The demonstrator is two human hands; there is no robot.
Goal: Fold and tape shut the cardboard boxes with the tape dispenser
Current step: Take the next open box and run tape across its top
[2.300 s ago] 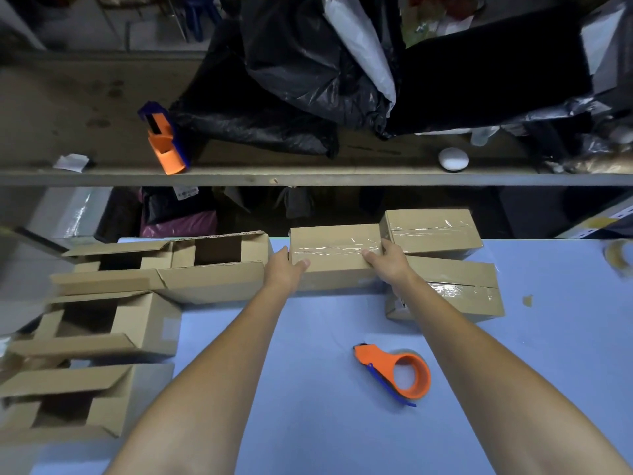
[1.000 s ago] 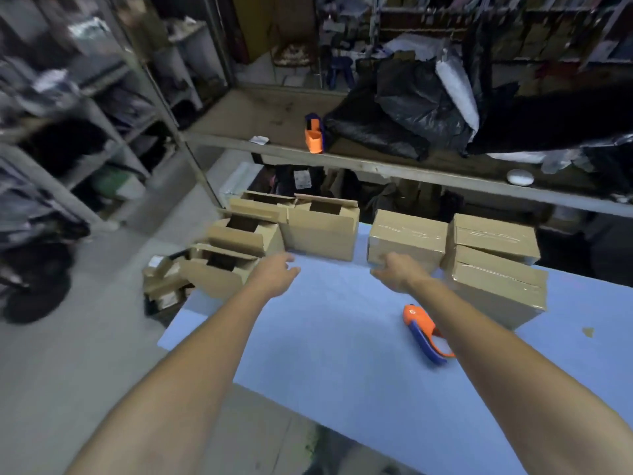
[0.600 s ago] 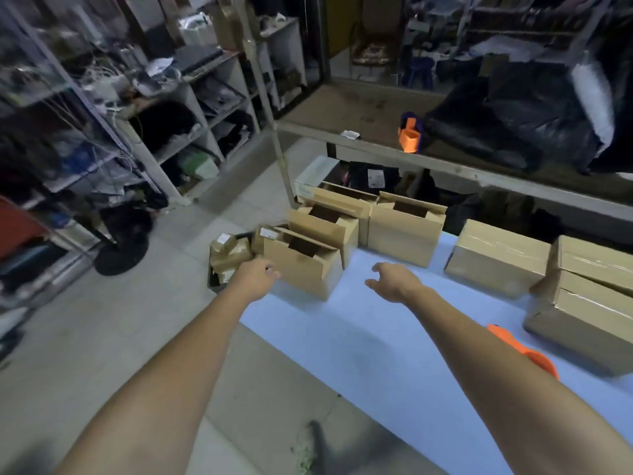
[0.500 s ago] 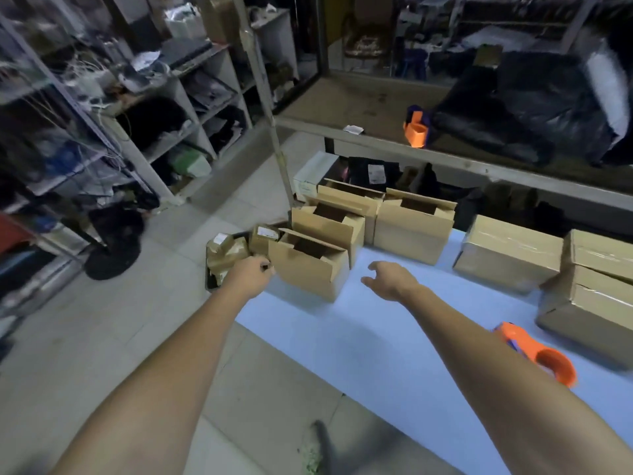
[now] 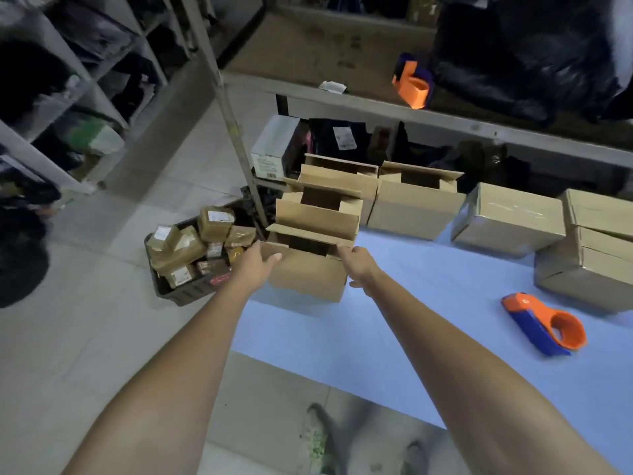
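— Where are our hands?

— Both are on the nearest open box (image 5: 308, 277), which stands at the left corner of the blue table (image 5: 394, 337). Our left hand (image 5: 255, 265) grips its upper left corner. The thumb lies on the front flap and the other fingers are curled round the side. Our right hand (image 5: 356, 265) holds the upper right corner, with the fingers curled over the edge and the thumb lower, beside the side wall.

— Is the box closed?

— No, its flaps stand up and we see inside.

— And the tape dispenser?

— The orange and blue tape dispenser (image 5: 544, 323) lies on the table to our right, well apart from both hands and near the taped boxes (image 5: 507, 221).

— What else do we see?

— More open boxes (image 5: 416, 214) stand behind ours. A dark crate (image 5: 185, 293) with small parcels sits on the floor just beside the table. A second dispenser (image 5: 412, 85) stands on the shelf behind.
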